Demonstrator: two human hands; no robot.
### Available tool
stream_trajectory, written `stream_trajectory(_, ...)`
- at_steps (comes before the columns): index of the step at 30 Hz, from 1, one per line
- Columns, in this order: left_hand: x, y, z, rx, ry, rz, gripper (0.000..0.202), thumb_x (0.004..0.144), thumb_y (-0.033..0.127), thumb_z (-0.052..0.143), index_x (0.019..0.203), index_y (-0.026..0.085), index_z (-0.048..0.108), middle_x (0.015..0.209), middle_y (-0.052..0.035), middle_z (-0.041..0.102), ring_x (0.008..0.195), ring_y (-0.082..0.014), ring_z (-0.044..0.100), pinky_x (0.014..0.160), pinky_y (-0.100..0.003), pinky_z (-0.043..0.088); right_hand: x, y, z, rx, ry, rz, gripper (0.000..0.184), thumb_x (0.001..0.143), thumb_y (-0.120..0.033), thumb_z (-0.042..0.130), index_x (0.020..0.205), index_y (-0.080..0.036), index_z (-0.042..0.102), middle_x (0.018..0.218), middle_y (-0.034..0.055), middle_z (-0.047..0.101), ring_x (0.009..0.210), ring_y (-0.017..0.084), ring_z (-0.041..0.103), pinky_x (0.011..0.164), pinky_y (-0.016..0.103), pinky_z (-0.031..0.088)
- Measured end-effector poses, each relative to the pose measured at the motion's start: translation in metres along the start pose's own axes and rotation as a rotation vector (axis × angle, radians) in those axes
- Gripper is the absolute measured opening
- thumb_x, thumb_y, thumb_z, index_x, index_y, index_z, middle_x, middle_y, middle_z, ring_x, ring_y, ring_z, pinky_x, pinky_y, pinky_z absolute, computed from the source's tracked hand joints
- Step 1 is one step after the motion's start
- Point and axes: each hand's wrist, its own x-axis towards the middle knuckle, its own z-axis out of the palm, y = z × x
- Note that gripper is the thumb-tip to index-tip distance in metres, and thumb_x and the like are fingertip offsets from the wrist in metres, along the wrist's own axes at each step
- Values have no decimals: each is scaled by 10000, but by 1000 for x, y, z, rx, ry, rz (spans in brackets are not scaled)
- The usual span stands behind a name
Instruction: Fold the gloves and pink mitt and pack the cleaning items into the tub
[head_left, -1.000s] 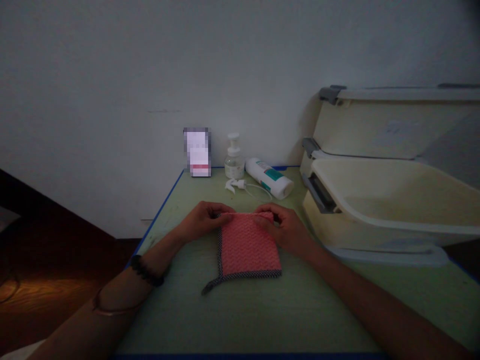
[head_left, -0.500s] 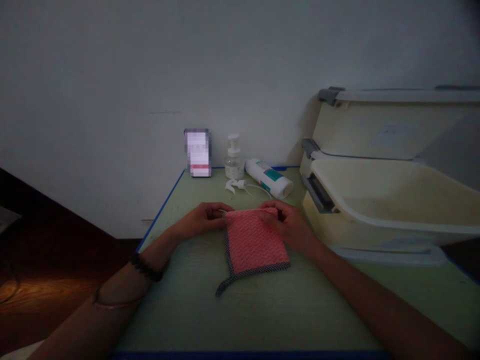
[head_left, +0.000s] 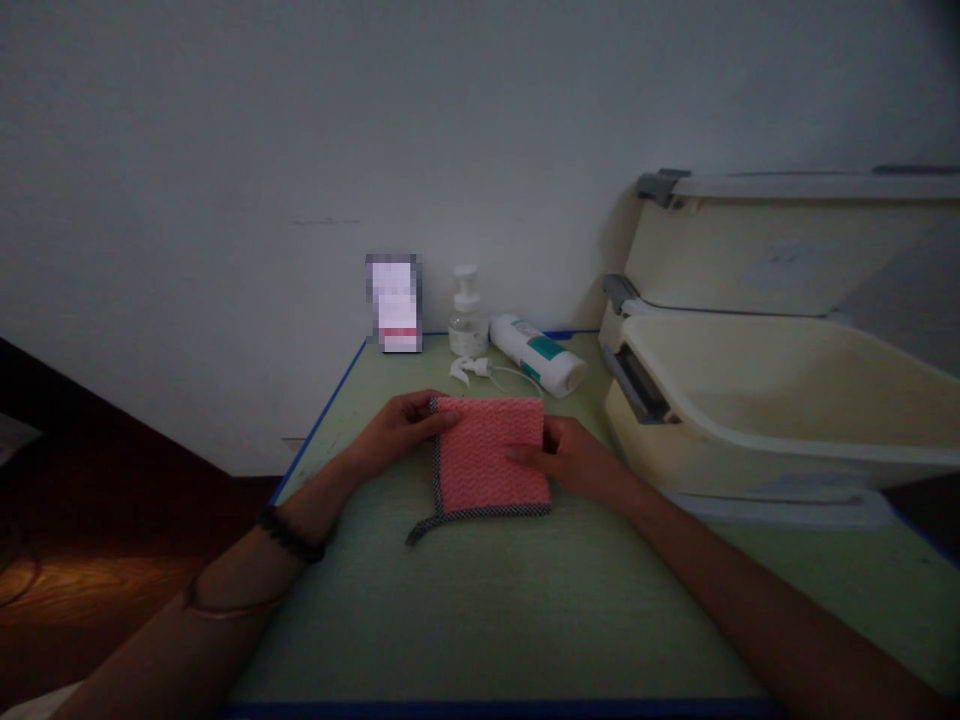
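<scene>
A folded pink cloth with a dark checked border and a hanging loop at its lower left is held up over the green table. My left hand pinches its upper left corner, thumb in front and fingers behind. At the right edge, my right hand grips the cloth between a thumb laid on the front and fingers hidden behind it. Just beyond the cloth lies a white spray trigger head with a thin tube.
Behind stand a clear pump bottle and a phone leaning at the wall. A white bottle with a green label lies on its side. To the right, cream storage bins are stacked, the lower one's front open.
The cloth has shifted slightly left and up. My right hand has moved from its top edge to its right side, and my left thumb now lies over the front of the corner.
</scene>
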Motion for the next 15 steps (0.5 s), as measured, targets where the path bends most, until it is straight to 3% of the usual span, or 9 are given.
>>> stream_trajectory(4, -2, 2, 4, 23, -156, -121, 278, 624, 257, 733, 861, 146, 637, 859, -34, 698, 756, -166, 629, 696, -293, 496, 1, 1, 2, 21, 114, -7, 294, 721, -360, 643, 921, -146, 616, 917, 63, 684, 771, 186, 638, 678, 342, 512)
stream_trajectory(6, -3, 2, 5, 52, -148, -139, 213, 638, 250, 721, 808, 142, 650, 824, -33, 702, 722, -163, 628, 660, -288, 500, 1, 1, 2, 54, 152, -15, 292, 720, -361, 644, 916, -148, 609, 899, 56, 681, 755, 175, 636, 664, 326, 511)
stream_trajectory(12, 0, -3, 0, -20, -115, -137, 150, 723, 262, 657, 812, 143, 676, 824, -26, 703, 688, -120, 616, 650, -237, 483, 1, 0, -2, 180, -23, -9, 255, 728, -282, 641, 952, -174, 582, 934, 31, 665, 791, 144, 628, 713, 302, 509)
stream_trajectory(15, 0, -2, -1, -118, -113, -168, 137, 738, 268, 645, 793, 145, 669, 764, -16, 693, 623, -92, 599, 588, -198, 473, 2, 0, -3, 211, -20, -9, 223, 726, -263, 640, 920, -172, 578, 843, 13, 660, 735, 135, 622, 650, 281, 517)
